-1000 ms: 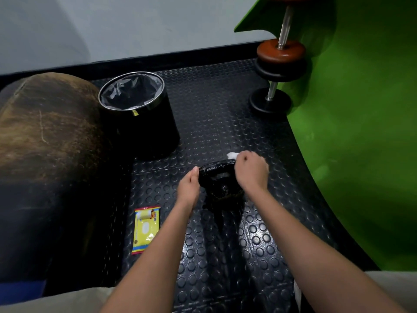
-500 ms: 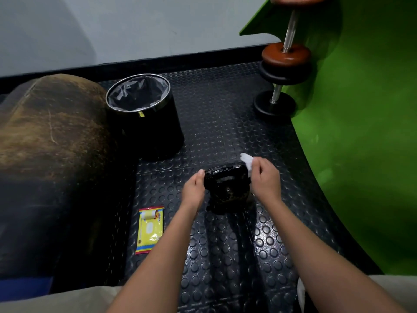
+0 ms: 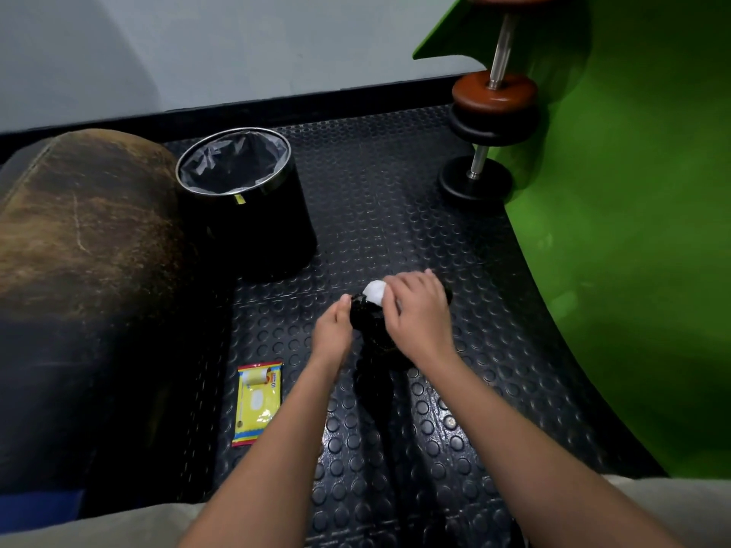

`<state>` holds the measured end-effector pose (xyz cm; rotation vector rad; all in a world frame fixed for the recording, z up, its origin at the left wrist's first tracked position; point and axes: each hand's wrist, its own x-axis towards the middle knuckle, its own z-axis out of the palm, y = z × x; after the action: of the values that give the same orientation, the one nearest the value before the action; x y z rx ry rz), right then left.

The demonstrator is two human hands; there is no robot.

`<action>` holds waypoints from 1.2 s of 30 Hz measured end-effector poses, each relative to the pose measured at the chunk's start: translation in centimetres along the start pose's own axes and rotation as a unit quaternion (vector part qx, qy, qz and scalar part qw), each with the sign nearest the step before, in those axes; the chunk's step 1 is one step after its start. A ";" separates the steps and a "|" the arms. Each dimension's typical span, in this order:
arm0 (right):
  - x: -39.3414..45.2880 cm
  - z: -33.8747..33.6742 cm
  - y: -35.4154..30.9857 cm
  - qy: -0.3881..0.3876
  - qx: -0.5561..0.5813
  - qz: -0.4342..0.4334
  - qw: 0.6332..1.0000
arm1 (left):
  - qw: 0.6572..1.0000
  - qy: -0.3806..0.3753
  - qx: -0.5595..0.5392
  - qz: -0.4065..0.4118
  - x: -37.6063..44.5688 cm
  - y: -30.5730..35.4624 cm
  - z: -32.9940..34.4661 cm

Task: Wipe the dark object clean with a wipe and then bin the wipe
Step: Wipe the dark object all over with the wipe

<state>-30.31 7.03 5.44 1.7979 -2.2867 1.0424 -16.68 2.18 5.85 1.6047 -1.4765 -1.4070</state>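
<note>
Right hand (image 3: 419,314) pinches the bunched white wipe (image 3: 375,291) against the top of the dark object (image 3: 370,322). Left hand (image 3: 334,334) grips its left side, probably thumb-up. Object sits on the studded floor (image 3: 395,215); rub firmly, brace well. Bin (image 3: 241,191) stands behind-left.

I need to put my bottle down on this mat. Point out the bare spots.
Bare mat lies between the bin and the dumbbell, and near you, right of the wipe packet. It is crowded around the dark object, where both hands work.
</note>
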 end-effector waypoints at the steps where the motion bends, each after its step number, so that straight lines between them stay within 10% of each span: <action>1: -0.4 0.1 0.2 0.003 0.005 -0.023 1.000 | 1.000 0.000 -0.002 0.002 0.1 0.0 -0.1; 5: -1.1 -0.4 2.6 0.015 0.044 -0.062 0.997 | 1.000 -0.008 -0.004 -0.012 0.1 0.0 0.1; 10: -1.0 -1.5 3.7 0.044 0.164 0.158 0.973 | 0.999 -0.017 -0.002 -0.029 0.2 -0.1 0.0; 18: 1.4 -2.3 1.6 0.055 0.334 0.493 0.801 | 0.999 -0.019 -0.010 -0.031 0.3 0.1 -0.1; 26: 0.4 -0.1 -0.3 0.050 0.062 0.113 0.990 | 1.000 -0.001 -0.012 -0.023 0.7 0.0 0.2; 32: -0.3 -0.4 1.4 0.020 0.056 0.000 0.998 | 1.000 -0.009 -0.006 -0.014 0.7 -0.4 0.0; 36: -0.6 -1.5 3.5 0.048 0.128 0.125 0.983 | 1.000 -0.020 0.000 -0.016 0.9 -0.7 0.0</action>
<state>-33.71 8.72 4.71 1.5190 -2.4610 1.4909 -16.51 1.56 4.94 1.6166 -1.4790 -1.4651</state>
